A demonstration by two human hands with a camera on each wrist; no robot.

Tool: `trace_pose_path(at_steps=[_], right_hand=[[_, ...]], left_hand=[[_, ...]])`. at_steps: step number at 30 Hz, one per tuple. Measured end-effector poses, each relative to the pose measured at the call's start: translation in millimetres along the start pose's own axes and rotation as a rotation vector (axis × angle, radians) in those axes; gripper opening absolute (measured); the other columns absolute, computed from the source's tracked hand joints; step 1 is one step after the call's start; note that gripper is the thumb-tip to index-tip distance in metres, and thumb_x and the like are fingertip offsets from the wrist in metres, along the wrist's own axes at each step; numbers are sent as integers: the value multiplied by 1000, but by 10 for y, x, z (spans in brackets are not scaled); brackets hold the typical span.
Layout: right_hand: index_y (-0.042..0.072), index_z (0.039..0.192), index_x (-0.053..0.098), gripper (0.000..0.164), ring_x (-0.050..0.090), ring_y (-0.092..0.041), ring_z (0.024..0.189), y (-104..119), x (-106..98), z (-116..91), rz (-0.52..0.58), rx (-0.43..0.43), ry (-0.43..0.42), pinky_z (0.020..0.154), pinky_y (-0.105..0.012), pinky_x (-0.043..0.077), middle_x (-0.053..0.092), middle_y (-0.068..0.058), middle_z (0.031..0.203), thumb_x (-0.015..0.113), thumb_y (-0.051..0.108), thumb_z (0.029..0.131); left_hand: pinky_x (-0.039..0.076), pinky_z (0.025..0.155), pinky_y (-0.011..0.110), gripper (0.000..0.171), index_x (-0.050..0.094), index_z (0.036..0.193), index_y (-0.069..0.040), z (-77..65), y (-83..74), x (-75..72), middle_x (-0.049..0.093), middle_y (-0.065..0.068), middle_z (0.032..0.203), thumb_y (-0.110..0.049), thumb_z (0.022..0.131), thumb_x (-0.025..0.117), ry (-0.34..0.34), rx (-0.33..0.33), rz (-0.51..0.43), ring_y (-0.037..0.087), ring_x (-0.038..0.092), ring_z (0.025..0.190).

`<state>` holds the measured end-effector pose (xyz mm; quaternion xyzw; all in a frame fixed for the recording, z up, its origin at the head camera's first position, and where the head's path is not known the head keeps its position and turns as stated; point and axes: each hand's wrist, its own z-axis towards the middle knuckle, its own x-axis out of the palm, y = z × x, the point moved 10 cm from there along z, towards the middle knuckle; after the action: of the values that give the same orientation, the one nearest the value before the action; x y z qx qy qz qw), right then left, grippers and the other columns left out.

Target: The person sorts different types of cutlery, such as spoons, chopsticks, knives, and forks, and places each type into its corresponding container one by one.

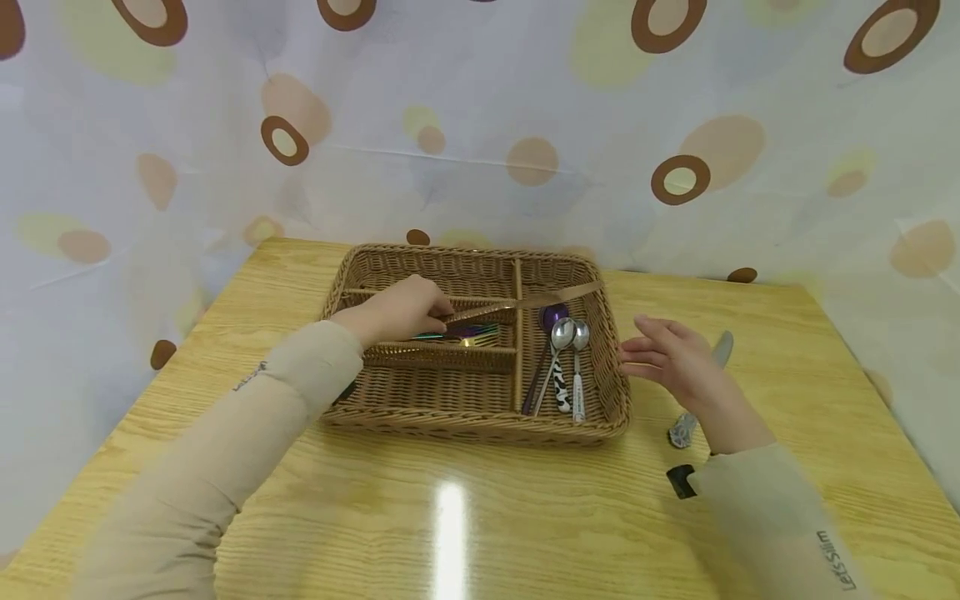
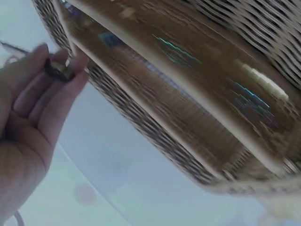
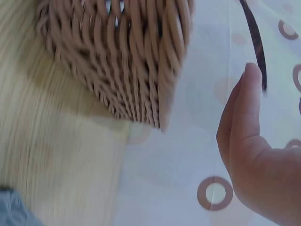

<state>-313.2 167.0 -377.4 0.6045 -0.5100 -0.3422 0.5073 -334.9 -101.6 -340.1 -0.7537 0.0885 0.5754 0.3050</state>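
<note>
My left hand (image 1: pixel 405 308) pinches the handle end of a copper-coloured table knife (image 1: pixel 558 296), held level above the wicker cutlery basket (image 1: pixel 472 427). In the left wrist view, the thumb and fingers meet on its dark gold handle (image 2: pixel 59 70). The blade reaches over the basket's right side. Beside that rim, my right hand (image 1: pixel 678 362) is raised with its fingers extended, holding nothing. Under the right hand, a silver knife (image 1: pixel 723 348) with an ornate handle lies on the table, partly hidden. Shiny multicoloured forks (image 1: pixel 480 335) lie in the middle left compartment, partly covered by the left hand.
Several spoons (image 1: pixel 562 333), one with a purple bowl, lie in the basket's right compartment. Thin wicker dividers (image 1: pixel 517 375) split the basket. It stands on a wooden table (image 1: pixel 360 517) against a patterned cloth backdrop (image 1: pixel 480 108). Black devices sit at both wrists.
</note>
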Motion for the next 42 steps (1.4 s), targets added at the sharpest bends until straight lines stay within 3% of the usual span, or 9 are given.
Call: trace_pose_path(at_steps=[4, 12, 17, 26, 28, 33, 38, 42], right_hand=[[13, 115, 35, 29, 64, -9, 81, 13, -144, -51, 59, -10, 10, 76, -24, 55, 62, 4, 83, 50, 29, 97], [12, 117, 34, 27, 65, -11, 82, -16, -375, -126, 119, -27, 20, 76, -24, 56, 63, 2, 85, 47, 26, 98], [13, 118, 33, 26, 64, -12, 83, -72, -529, -176, 129, -17, 2, 76, -25, 56, 62, 1, 88, 46, 26, 99], [10, 117, 34, 24, 65, -13, 81, -142, -661, -234, 161, -25, -3, 74, -25, 56, 62, 0, 86, 44, 23, 100], [11, 126, 30, 32, 65, -13, 81, -154, -675, -243, 159, -21, -6, 74, -25, 56, 62, 1, 85, 44, 24, 100], [12, 127, 30, 32, 65, -12, 81, -182, -711, -265, 161, -16, -14, 74, -25, 56, 62, 1, 85, 43, 24, 100], [12, 116, 36, 21, 65, -13, 79, -194, -742, -277, 173, -24, -20, 73, -25, 56, 62, 1, 84, 44, 23, 100], [13, 112, 43, 16, 65, -13, 79, -195, -774, -285, 161, -36, -23, 72, -25, 56, 63, 1, 83, 44, 22, 100]], left_hand=[[52, 90, 37, 29, 64, 115, 1, -153, 155, 29, 66, 17, 114, -10, 89, 63, 41, 20, 8, 27, 64, 104], [53, 86, 38, 25, 66, 110, 4, -436, 416, 91, 68, 19, 108, -6, 87, 64, 103, 17, 32, 30, 65, 100], [54, 81, 37, 23, 68, 106, 2, -554, 554, 156, 69, 16, 103, -7, 85, 66, 132, -5, 95, 28, 66, 94], [54, 82, 36, 22, 68, 107, 0, -551, 599, 327, 68, 15, 107, -5, 85, 66, 230, -49, 125, 28, 65, 98], [54, 83, 36, 22, 68, 107, 0, -539, 624, 370, 67, 15, 109, -4, 85, 65, 255, -69, 137, 28, 64, 99], [54, 80, 34, 20, 68, 105, 0, -510, 666, 482, 67, 14, 106, -6, 86, 66, 317, -106, 188, 25, 64, 97], [54, 76, 33, 12, 67, 98, -1, -491, 703, 602, 68, 12, 99, -4, 87, 64, 356, -159, 309, 24, 65, 90], [51, 88, 39, 14, 64, 100, -1, -508, 725, 714, 64, 18, 112, 4, 91, 54, 398, -193, 448, 30, 62, 100]])
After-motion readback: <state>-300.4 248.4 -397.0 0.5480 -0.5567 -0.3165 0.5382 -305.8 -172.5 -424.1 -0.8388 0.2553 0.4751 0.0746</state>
